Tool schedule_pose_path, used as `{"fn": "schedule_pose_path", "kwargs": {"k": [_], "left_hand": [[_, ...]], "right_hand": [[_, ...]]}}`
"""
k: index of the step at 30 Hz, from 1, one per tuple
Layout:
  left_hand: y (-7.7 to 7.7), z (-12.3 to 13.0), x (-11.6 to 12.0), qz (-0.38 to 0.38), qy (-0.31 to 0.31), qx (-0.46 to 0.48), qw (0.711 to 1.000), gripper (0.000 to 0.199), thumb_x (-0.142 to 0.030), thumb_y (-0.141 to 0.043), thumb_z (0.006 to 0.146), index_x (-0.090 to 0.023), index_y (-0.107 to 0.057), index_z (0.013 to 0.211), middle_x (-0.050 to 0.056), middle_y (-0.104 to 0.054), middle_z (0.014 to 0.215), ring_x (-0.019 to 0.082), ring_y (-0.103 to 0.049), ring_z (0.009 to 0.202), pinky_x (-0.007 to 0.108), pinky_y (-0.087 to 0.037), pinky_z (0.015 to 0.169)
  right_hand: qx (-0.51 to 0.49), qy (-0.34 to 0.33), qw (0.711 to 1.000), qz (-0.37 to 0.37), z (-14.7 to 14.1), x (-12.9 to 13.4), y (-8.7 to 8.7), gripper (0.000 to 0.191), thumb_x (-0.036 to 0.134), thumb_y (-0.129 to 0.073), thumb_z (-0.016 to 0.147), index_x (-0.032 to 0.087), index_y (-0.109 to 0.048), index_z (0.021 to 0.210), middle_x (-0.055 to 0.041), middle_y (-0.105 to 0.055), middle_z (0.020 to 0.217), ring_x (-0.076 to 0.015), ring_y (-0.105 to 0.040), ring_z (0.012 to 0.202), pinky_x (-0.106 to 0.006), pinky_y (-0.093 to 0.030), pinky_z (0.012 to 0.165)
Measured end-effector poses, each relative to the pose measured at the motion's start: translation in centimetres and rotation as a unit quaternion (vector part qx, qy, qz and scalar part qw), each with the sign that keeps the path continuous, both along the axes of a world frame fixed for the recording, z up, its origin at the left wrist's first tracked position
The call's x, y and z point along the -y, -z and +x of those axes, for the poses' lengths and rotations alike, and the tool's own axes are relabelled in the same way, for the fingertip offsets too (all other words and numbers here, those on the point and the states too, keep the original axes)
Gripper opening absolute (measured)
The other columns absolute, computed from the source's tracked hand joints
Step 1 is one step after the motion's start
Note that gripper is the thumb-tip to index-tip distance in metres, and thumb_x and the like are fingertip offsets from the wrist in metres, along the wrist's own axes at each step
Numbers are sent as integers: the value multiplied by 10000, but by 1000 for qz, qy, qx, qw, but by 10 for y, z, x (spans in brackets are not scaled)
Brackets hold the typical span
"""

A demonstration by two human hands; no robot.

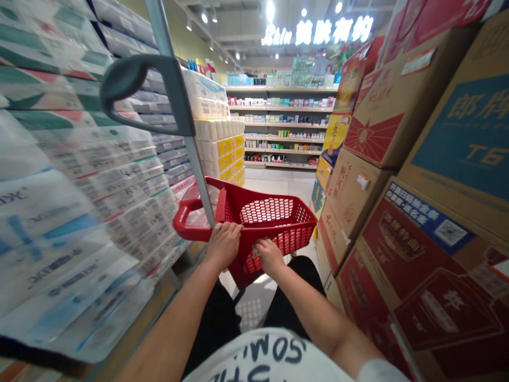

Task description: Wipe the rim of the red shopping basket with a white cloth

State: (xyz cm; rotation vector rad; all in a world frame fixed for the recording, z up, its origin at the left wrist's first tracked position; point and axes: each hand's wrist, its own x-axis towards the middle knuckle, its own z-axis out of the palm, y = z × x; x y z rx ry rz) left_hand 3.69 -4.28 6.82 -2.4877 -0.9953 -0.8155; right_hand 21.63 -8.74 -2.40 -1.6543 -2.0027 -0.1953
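A red plastic rolling shopping basket (274, 233) with perforated sides stands in front of my legs; no goods show inside the part I can see. Its long grey pull handle (167, 95) rises up and to the left, ending in a dark loop grip. My left hand (225, 243) is closed over the basket's near rim, right beside the foot of the pull handle. Against the basket's near side, below the rim, is my right hand (270, 257) with curled fingers. Something small and pale shows at those fingertips, too small to name.
Tall stacks of wrapped tissue packs (119, 175) line the left side. Cardboard cartons (369, 122) are piled close on the right. A pale tiled floor (270, 180) runs between them to shelves of small products (282, 109) under a lit sign (318, 32).
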Motion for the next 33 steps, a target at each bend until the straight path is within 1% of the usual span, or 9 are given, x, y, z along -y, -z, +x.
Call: {"fn": "schedule_pose_path", "kwargs": {"k": [6,10,15,22,24,26,28,30,33], "left_hand": [[0,1,2,3,-4,-2,1000,327,-211,-368,910,-209,-599,1140,105,-657,1009,267,-529,998,451,-307,948],[0,6,3,3,-5,-5,1000,323,-212,-376,903,-207,-594,1141,106,-654,1002,271,-524,990,449,-307,945],[0,8,4,5,-4,-10,1000,328,-203,-378,899,-210,-590,1149,105,-653,997,268,-524,987,444,-304,944],[-1,9,4,-15,-9,-19,1000,335,-211,-382,901,-176,-587,1165,113,-647,1029,266,-515,1005,441,-298,957],[-2,9,4,-17,-10,-23,1000,334,-210,-382,903,-175,-582,1168,111,-646,1040,264,-511,1016,439,-293,965],[-1,9,4,-15,-12,-27,999,336,-211,-379,906,-173,-574,1176,110,-644,1051,265,-505,1031,438,-286,973],[0,9,4,-12,-14,-29,999,333,-217,-380,908,-174,-571,1178,109,-643,1057,267,-501,1037,439,-282,976],[0,9,5,-8,-15,-30,999,328,-227,-383,909,-178,-571,1173,109,-642,1056,271,-499,1037,442,-279,976],[0,10,7,-6,-15,-28,999,324,-227,-387,905,-186,-573,1167,112,-642,1042,274,-502,1026,447,-282,968]], "right_hand": [[0,68,998,-1,-5,-3,-3,264,140,-516,824,221,-632,1047,-61,-617,1046,-232,-491,973,-331,-406,820],[29,10,999,-36,-25,-9,10,264,155,-528,822,195,-626,1064,-77,-620,1046,-234,-496,1013,-320,-414,855],[28,-53,994,-91,-39,-9,34,338,149,-511,844,194,-584,1170,-57,-601,1181,-218,-488,1105,-296,-423,902],[6,-59,995,-81,-35,-8,35,325,130,-504,831,186,-607,1134,-69,-637,1087,-229,-524,1042,-321,-456,871],[-28,-67,996,-45,-34,-6,28,321,117,-519,810,182,-619,1107,-70,-645,1065,-224,-530,1036,-318,-455,880],[-83,-77,993,36,-31,-3,13,313,127,-525,810,182,-616,1105,-69,-645,1077,-209,-531,1040,-318,-438,919],[-140,-69,979,128,-27,-1,-8,302,157,-516,831,184,-604,1120,-73,-632,1127,-197,-533,1048,-335,-414,957],[-183,-31,962,199,-21,-2,-32,308,173,-508,840,174,-589,1138,-85,-609,1187,-198,-518,1094,-351,-385,989],[-179,0,965,192,-18,-10,-59,306,173,-515,833,184,-585,1130,-72,-608,1183,-204,-495,1126,-362,-342,1013]]}}
